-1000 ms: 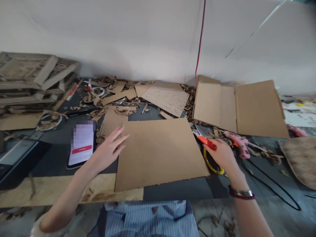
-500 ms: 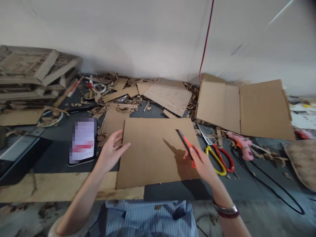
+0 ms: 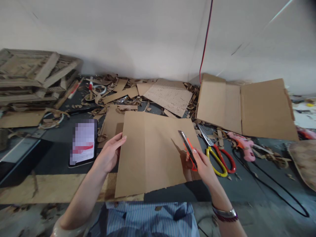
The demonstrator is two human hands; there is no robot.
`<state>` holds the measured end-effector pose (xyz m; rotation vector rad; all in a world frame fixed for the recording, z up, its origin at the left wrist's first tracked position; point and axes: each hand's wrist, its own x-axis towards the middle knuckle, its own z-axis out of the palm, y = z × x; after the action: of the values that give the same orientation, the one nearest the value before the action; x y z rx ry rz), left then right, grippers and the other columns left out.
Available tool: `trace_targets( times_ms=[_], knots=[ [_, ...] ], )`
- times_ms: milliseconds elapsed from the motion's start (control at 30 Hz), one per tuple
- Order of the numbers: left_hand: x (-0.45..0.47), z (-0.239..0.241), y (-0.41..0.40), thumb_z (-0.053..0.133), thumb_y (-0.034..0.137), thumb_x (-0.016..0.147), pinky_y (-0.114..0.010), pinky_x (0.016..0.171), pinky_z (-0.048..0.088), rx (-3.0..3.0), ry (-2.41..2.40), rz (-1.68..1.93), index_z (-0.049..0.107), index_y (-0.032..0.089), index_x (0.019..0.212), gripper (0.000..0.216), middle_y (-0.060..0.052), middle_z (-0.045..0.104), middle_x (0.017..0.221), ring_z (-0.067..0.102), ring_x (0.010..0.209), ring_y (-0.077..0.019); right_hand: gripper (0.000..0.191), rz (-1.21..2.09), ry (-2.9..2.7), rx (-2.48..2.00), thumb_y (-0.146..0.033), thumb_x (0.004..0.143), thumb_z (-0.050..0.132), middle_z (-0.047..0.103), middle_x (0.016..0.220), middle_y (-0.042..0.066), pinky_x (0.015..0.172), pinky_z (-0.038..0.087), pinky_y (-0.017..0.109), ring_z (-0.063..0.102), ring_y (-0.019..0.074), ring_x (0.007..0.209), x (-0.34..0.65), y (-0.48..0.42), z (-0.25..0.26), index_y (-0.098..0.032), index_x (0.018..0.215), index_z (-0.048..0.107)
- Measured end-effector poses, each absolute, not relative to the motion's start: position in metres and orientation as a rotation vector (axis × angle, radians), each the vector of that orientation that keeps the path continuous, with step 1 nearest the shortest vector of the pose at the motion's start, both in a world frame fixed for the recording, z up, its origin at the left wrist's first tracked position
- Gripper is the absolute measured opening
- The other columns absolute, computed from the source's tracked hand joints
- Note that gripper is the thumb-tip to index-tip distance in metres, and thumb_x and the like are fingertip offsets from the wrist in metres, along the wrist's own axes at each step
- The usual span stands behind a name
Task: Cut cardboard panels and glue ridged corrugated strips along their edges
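Observation:
A large brown cardboard sheet [image 3: 150, 151] is lifted and tilted up off the dark table in front of me. My left hand [image 3: 110, 154] grips its left edge, thumb on top. My right hand [image 3: 201, 163] is closed round an orange and black utility knife [image 3: 188, 148], which lies over the sheet's right part with the blade end pointing away from me.
Red and yellow scissors [image 3: 218, 158] and a pink glue gun [image 3: 240, 142] lie to the right. A tablet [image 3: 83, 141] sits at left. An unfolded cardboard box [image 3: 247, 107] stands behind; scraps litter the back, stacked cardboard frames [image 3: 32, 77] at far left. A black cable [image 3: 274, 186] runs right.
My right hand took the knife from beside the scissors and brought it over the sheet. My left hand went from resting flat to gripping the sheet's edge and raising it.

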<state>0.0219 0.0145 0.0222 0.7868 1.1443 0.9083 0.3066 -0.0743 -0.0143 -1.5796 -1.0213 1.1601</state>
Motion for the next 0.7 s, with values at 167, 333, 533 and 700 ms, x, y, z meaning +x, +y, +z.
trace_targets(
  times_ms=[167,333,533,700],
  knots=[
    [0.028,0.032,0.008,0.059,0.035,0.074,-0.028,0.069,0.050,1.024,1.204,0.925,0.053,0.021,0.115,0.044,-0.005,0.066,0.104,0.063,0.086,-0.0218,0.036,1.180,-0.987,-1.598,-0.052,0.082,0.041,0.047,0.064,-0.002,0.047,0.042,0.021,0.045,0.0109,0.055,0.307,-0.076,-0.017,-0.018,0.078,0.052],
    [0.046,0.048,0.003,0.053,0.033,0.077,-0.031,0.081,0.046,1.320,1.295,0.922,0.050,0.018,0.121,0.047,-0.005,0.061,0.114,0.059,0.096,-0.0234,0.035,1.136,-1.076,-1.648,-0.049,0.084,0.038,0.048,0.064,-0.002,0.048,0.041,0.021,0.046,0.0108,0.053,0.305,-0.076,-0.013,-0.018,0.085,0.053],
    [0.065,0.045,-0.002,0.050,0.033,0.077,-0.033,0.086,0.045,1.442,1.363,0.862,0.041,0.009,0.128,0.058,-0.010,0.056,0.121,0.054,0.105,-0.0251,0.034,1.098,-1.139,-1.676,-0.047,0.084,0.036,0.048,0.065,-0.001,0.053,0.043,0.021,0.047,0.0119,0.058,0.302,-0.075,-0.007,-0.018,0.084,0.053],
    [0.065,0.042,-0.001,0.045,0.039,0.080,-0.031,0.080,0.046,1.447,1.390,0.830,0.042,0.010,0.127,0.055,-0.009,0.060,0.115,0.057,0.099,-0.0242,0.035,1.108,-1.129,-1.679,-0.048,0.084,0.036,0.048,0.065,-0.001,0.054,0.043,0.022,0.048,0.0130,0.060,0.303,-0.075,-0.011,-0.018,0.086,0.053]
  ],
)
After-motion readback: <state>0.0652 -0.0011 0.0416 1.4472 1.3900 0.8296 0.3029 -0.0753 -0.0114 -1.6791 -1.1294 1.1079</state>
